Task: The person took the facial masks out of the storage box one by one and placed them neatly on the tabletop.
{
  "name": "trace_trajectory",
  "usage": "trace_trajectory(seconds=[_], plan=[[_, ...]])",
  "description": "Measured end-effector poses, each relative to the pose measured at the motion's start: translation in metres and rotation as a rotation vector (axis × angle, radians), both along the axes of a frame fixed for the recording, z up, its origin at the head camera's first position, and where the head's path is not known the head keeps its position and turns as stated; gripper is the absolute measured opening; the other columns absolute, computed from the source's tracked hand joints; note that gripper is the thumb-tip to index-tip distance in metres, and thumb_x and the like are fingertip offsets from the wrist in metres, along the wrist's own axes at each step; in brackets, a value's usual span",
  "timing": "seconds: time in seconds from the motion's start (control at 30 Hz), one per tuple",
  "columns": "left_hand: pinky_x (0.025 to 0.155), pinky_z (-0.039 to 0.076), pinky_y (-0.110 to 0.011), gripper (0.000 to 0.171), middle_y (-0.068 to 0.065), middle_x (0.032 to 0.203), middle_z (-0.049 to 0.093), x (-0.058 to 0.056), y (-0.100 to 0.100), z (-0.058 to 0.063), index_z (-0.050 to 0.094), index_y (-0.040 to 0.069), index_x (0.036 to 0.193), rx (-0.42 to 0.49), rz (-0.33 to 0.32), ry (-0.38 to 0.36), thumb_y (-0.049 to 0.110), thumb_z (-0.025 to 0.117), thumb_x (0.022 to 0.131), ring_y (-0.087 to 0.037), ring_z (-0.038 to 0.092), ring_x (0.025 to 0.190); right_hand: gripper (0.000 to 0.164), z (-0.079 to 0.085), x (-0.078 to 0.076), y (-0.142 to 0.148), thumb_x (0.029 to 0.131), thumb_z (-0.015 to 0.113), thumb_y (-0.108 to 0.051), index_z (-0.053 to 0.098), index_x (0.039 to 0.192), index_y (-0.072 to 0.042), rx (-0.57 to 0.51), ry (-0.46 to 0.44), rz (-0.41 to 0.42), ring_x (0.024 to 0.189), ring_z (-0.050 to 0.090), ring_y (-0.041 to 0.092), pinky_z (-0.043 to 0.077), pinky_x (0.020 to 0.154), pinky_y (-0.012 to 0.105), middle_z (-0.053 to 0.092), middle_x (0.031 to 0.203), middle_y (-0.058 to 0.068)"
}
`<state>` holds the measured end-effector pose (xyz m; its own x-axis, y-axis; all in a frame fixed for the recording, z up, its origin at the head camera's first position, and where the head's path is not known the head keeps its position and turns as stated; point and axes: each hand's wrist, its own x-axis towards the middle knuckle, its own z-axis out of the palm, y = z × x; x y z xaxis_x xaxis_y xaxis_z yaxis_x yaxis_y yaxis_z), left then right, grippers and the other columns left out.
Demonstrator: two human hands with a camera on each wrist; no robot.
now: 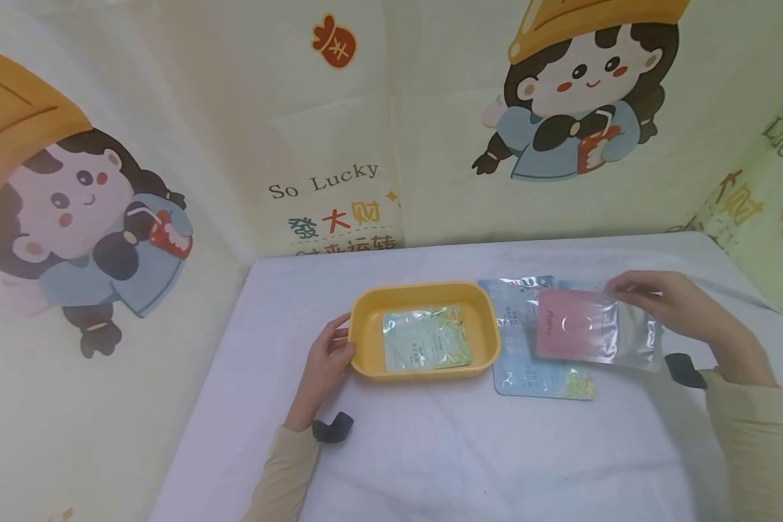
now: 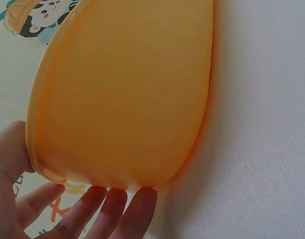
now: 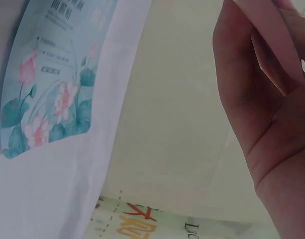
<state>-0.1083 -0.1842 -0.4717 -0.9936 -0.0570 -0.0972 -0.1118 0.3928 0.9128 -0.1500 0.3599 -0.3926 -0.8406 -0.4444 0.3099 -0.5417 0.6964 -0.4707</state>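
Observation:
A yellow plastic basin (image 1: 424, 375) stands on the table, with a pale green sachet (image 1: 424, 341) lying in it. At its left end my left hand (image 1: 326, 362) grips the basin; in the left wrist view the fingertips (image 2: 145, 196) touch the outer wall and the thumb lies at the rim. My right hand (image 1: 665, 304) pinches the upper edge of a pink and silver foil sachet (image 1: 577, 326), held over the blue sachets. Beneath and beside it lies a blue floral sachet (image 1: 528, 377). The right wrist view shows a blue sachet with lotus flowers (image 3: 52, 94).
A white cloth (image 1: 444, 449) covers the table. Behind and to the left hang cream curtains (image 1: 431, 130) printed with cartoon figures and lettering. The blue sachets lie close against the basin's right side.

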Motion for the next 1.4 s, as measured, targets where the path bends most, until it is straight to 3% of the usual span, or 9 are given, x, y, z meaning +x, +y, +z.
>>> trace_trajectory(seconds=[0.2,0.63,0.87,1.07,1.27,1.4], plan=[[0.095,0.056,-0.041,0.053,-0.007,0.132,0.059,0.000,0.000,0.000,0.048,0.033,0.143,0.006,-0.005,-0.001,0.019,0.059,0.093,-0.027,0.058,0.123,0.033,-0.008,-0.001,0.011,0.076,0.072,0.014,0.073,0.100,-0.008,-0.013,0.041,0.049,0.099,0.052,-0.022,0.042,0.084,-0.001,0.069,0.101,-0.017],[0.095,0.056,-0.041,0.053,-0.008,0.132,0.059,0.000,0.000,0.001,0.048,0.031,0.143,0.012,-0.011,0.007,0.018,0.059,0.093,-0.027,0.058,0.123,0.031,-0.016,0.004,0.023,0.077,0.074,0.008,0.075,0.099,-0.014,0.036,-0.047,-0.019,0.093,0.054,-0.019,0.041,0.079,-0.002,0.070,0.096,-0.014],[0.096,0.055,-0.043,0.053,-0.007,0.132,0.059,0.000,0.001,0.002,0.048,0.032,0.143,0.005,-0.006,0.010,0.018,0.058,0.093,-0.028,0.058,0.123,0.024,-0.021,0.004,0.029,0.080,0.073,0.006,0.075,0.098,-0.011,0.029,-0.041,-0.003,0.085,0.063,-0.007,0.043,0.077,0.000,0.071,0.093,-0.014],[0.095,0.056,-0.042,0.052,-0.007,0.131,0.060,0.000,0.001,0.003,0.049,0.033,0.142,0.010,-0.006,0.015,0.017,0.058,0.093,-0.027,0.059,0.121,0.030,-0.028,0.003,0.037,0.077,0.072,0.011,0.074,0.096,-0.012,0.051,-0.035,-0.001,0.092,0.055,-0.019,0.042,0.077,0.000,0.071,0.094,-0.016],[0.096,0.055,-0.042,0.053,-0.007,0.131,0.060,0.000,0.001,0.002,0.049,0.032,0.142,0.013,-0.008,0.010,0.017,0.058,0.093,-0.027,0.058,0.121,0.028,-0.032,0.004,0.045,0.078,0.072,0.010,0.074,0.094,-0.013,0.058,-0.060,-0.024,0.090,0.055,-0.017,0.043,0.069,0.003,0.069,0.093,-0.020],[0.096,0.055,-0.041,0.053,-0.008,0.133,0.059,-0.001,0.001,0.001,0.048,0.032,0.143,0.018,-0.013,0.005,0.017,0.058,0.093,-0.027,0.058,0.122,0.028,-0.036,0.004,0.048,0.076,0.073,0.010,0.074,0.092,-0.012,0.067,-0.051,-0.019,0.088,0.055,-0.017,0.041,0.074,0.000,0.069,0.088,-0.018]])
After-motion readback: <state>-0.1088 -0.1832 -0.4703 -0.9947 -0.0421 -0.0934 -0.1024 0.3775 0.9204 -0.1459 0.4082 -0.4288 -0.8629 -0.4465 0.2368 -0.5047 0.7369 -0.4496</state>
